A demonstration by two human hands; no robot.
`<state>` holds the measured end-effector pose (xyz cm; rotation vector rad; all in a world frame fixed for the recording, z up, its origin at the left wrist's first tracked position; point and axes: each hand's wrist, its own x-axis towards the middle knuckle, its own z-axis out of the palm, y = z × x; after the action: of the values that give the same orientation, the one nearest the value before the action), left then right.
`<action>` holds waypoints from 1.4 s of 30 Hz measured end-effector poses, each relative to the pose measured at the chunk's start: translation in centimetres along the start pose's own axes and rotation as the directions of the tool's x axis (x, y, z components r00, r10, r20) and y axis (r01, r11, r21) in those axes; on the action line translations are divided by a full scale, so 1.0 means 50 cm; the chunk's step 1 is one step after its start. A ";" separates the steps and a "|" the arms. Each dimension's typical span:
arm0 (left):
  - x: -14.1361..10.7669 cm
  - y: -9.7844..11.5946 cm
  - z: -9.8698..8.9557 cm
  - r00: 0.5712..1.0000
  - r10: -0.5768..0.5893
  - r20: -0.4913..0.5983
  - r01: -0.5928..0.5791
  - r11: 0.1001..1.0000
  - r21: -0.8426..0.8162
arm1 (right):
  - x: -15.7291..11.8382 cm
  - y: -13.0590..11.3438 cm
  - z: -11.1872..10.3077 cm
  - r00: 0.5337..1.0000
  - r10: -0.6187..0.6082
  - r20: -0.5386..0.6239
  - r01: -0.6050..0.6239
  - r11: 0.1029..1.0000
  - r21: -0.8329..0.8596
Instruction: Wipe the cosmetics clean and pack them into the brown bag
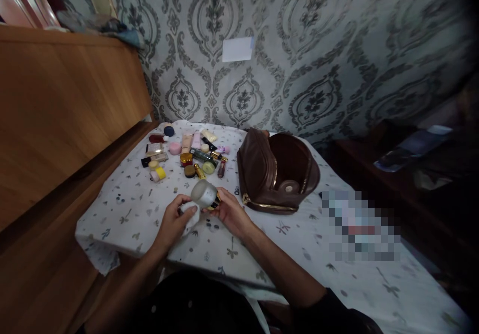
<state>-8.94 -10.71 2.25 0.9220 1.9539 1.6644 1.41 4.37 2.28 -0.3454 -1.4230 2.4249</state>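
My right hand (231, 210) is closed around the gold-and-black end of a frosted bottle (203, 194), which lies tilted above the near part of the table. In my left hand (175, 220) a white cloth or tissue (191, 219) is pinched, held against the bottle's pale end. Just beyond the bottle are a gold tube (199, 171), a brown-lidded jar (189, 171) and a green jar (208, 167). To the right of my right hand stands a brown bag (258, 169), unzipped and gaping, with a round pale thing (289, 186) at its opening.
Several cosmetics, including a pink jar (174, 148), a yellow-banded roll (157, 174) and a dark green tube (202, 156), are spread over the patterned tablecloth (142, 209). A wooden cabinet (71, 109) borders the left side. A blurred-out object (359, 224) lies at right. Wallpaper rises behind.
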 end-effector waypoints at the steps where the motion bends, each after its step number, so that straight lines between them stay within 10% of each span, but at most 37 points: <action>1: 0.005 -0.001 -0.004 1.000 -0.019 -0.001 0.019 0.999 -0.036 | 0.000 -0.003 -0.001 1.000 0.010 0.004 -0.010 1.000 0.015; 19: 0.006 0.094 -0.043 0.971 0.229 0.063 -0.238 0.935 0.264 | 0.008 0.000 -0.008 0.993 -0.092 -0.081 0.107 0.973 0.207; 27: 0.054 0.070 -0.045 0.980 0.199 0.012 -0.188 0.904 0.383 | -0.045 -0.099 -0.035 0.944 -0.329 0.011 0.326 0.929 -0.177; 33: 0.098 0.011 -0.038 0.991 0.132 0.029 -0.131 0.894 0.429 | -0.112 -0.308 -0.114 0.729 -0.679 -0.085 0.530 0.639 -0.558; 37: 0.109 -0.017 -0.036 0.998 0.066 0.024 -0.070 0.903 0.424 | -0.120 -0.393 -0.166 0.612 -0.789 -0.060 0.265 0.276 -0.924; 42: 0.116 -0.032 -0.043 0.998 0.031 0.051 -0.051 0.896 0.441 | -0.096 -0.425 -0.178 0.874 -0.481 0.078 -0.012 -0.182 -0.983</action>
<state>-14.78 -8.22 1.76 1.1530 2.3470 1.2205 12.01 19.44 16.90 -0.6402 -2.5469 0.2822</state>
